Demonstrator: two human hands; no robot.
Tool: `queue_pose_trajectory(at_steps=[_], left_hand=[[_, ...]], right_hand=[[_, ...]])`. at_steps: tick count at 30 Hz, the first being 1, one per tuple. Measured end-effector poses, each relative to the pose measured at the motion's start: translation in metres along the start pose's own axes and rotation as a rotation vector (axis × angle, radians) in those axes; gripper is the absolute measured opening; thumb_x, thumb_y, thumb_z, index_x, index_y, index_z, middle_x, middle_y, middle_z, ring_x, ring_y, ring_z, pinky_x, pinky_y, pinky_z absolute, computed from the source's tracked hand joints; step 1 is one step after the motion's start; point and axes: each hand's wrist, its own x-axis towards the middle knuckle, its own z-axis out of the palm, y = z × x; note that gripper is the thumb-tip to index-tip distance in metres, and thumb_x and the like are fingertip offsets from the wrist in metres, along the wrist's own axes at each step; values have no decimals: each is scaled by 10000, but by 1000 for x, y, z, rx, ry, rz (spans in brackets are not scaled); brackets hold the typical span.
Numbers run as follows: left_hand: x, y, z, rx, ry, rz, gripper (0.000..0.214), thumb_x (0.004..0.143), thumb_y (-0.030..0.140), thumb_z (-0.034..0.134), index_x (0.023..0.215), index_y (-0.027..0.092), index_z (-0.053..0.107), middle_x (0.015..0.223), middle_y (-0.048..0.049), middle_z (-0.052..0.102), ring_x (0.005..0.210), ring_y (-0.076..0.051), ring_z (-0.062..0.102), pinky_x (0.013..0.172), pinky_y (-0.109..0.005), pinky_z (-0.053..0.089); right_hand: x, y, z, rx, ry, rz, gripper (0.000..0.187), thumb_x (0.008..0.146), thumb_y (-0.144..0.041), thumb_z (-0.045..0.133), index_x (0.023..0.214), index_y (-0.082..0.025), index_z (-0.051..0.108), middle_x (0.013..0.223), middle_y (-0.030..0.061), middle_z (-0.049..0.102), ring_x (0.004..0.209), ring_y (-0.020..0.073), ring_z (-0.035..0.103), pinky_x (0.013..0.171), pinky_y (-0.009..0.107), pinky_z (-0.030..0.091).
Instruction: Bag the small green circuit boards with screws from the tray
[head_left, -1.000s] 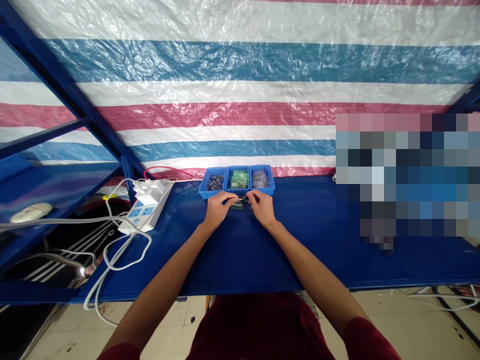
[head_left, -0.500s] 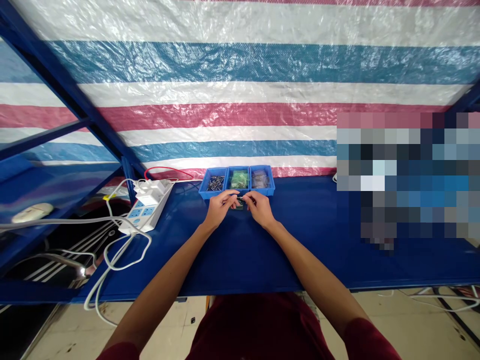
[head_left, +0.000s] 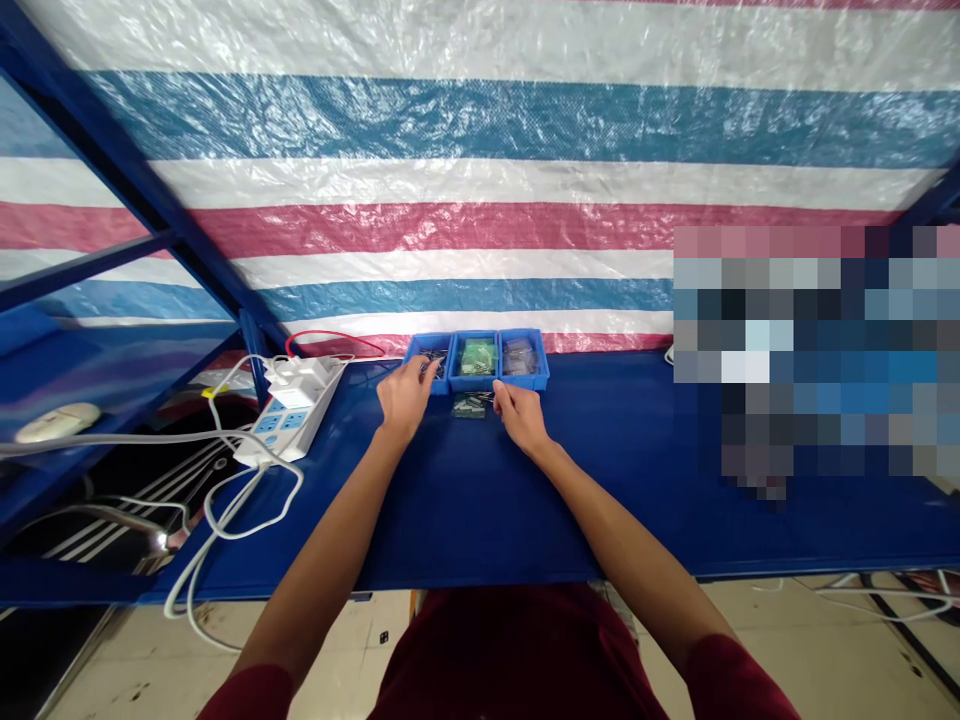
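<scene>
Left hand (head_left: 405,397) has moved off the one flat green board (head_left: 469,405) to the leftmost of three blue plastic bins (head_left: 519,383), fingers curled, grip unclear. Right hand (head_left: 517,415) half-closed, touching board just before bins.

small green circuit board (head_left: 468,405) lying flat on the blue desk (head_left: 480,500), just before the leftmost blue bin (head_left: 430,340), upright, holding dark screws (head_left: 439,358)

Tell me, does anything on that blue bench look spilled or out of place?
Nothing spilled. The blue bins sit in a straight row, the green board flat before them. Only the white cables by the power strip sprawl off the bench at left.
</scene>
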Motion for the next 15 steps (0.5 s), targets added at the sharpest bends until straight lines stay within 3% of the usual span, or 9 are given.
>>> queue_pose_trajectory(at_steps=[3,7,11,15], left_hand=[[-1,3,4,60,-119,48,325,911,446,493,949,175,669,719,-54,681,642,-172,619,577,-250,358],[-13,16,-1,-15,-369,374,300,907,428,499,897,192,684,823,-44,696,742,-156,637,669,-234,420],[-23,25,-3,81,-570,400,265,822,381,592,1000,209,687,1032,-57,681,909,-210,639,721,-265,466],[-23,25,1,136,-665,384,265,796,269,576,1030,217,687,1048,-51,678,927,-218,634,730,-274,480]], right_hand=[[1,4,3,-68,-47,-10,526,961,-491,312,577,-197,519,555,8,572,550,128,540,599,240,378],[2,6,3,-115,-67,-20,506,965,-458,323,594,-194,541,588,12,594,578,131,557,629,236,384],[3,7,3,-109,-53,-11,506,971,-451,316,602,-192,546,585,8,589,577,127,560,631,229,383],[2,7,3,-112,-71,-22,492,972,-430,326,607,-188,551,596,9,592,579,125,558,633,230,379]])
